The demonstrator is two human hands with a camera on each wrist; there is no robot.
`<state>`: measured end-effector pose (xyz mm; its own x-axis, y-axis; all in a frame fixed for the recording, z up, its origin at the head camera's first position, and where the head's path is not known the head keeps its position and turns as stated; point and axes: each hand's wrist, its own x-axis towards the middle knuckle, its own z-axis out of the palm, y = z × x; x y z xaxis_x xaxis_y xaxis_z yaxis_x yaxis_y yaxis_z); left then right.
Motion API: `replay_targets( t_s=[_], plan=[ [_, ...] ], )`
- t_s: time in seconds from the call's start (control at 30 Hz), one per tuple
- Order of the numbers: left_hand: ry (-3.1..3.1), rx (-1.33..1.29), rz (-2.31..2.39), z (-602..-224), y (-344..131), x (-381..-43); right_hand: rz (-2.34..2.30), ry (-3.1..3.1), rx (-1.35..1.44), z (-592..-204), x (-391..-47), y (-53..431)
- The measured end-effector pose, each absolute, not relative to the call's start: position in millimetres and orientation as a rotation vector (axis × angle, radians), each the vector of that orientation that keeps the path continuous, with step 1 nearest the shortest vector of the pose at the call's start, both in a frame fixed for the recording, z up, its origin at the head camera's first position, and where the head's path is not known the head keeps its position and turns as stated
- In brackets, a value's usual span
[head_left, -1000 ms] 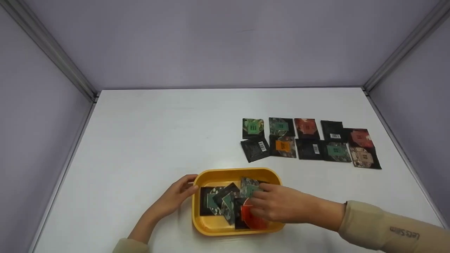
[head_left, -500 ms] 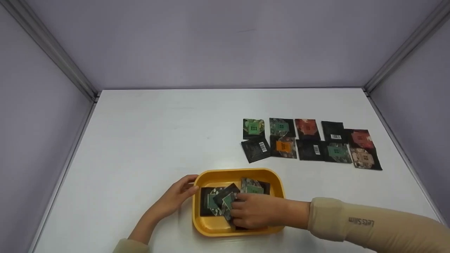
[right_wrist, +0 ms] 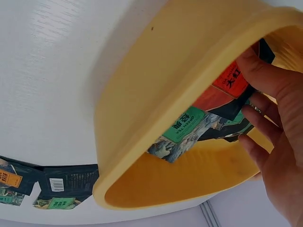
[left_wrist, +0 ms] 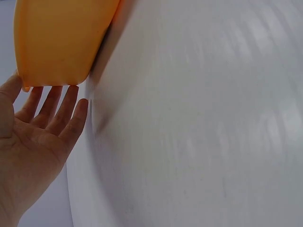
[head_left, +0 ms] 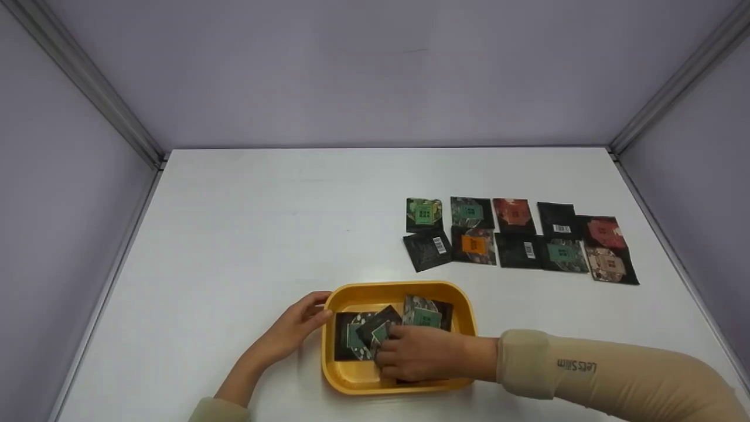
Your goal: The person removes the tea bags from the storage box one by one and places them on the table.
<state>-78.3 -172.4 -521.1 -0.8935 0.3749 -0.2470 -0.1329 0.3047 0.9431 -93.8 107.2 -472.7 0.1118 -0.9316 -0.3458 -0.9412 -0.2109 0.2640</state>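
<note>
1. Since a second ago your right hand (head_left: 419, 354) has shifted left across the yellow tray (head_left: 404, 285), from the right side towards the middle; your left hand (head_left: 290, 328) has stayed at the tray's left end.
2. Your right thumb lies on the red-labelled packet (right_wrist: 229, 87), inside the tray. The other visible fingertips are spread near its edge — whether they pinch it, you cannot tell from these views.
3. Your left fingers are fairly straight and slightly apart, tips against the tray's outer wall, thumb at the rim.
4. Beside the red-labelled packet is the green tea packet (right_wrist: 184, 125); the tilted black packet (head_left: 375, 325) overlaps the left packet (head_left: 350, 340).
5. The packets are thin, flat and squarish, dark with printed patterns; the tray looks like smooth plastic, with rounded corners and a lipped rim.
6. Bare tray floor shows along the near left edge. White table (head_left: 252, 234) separates the far rim from the table packets (head_left: 473, 245) — ten in two rough rows, three showing barcodes.
</note>
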Motion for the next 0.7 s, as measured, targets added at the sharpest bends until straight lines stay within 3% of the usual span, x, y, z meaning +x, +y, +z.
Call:
replay_targets(
  t_s=[0.33, 0.7],
  plan=[
    [2.157, 0.196, 1.611, -522.5, -173.3, -78.9, 0.704, 2.014, -2.305, -475.2, -93.5, 107.3],
    [2.152, 0.205, 1.62, -520.9, -172.8, -78.3, 0.65, 2.162, -2.191, -451.8, -91.6, 108.0]
  ],
)
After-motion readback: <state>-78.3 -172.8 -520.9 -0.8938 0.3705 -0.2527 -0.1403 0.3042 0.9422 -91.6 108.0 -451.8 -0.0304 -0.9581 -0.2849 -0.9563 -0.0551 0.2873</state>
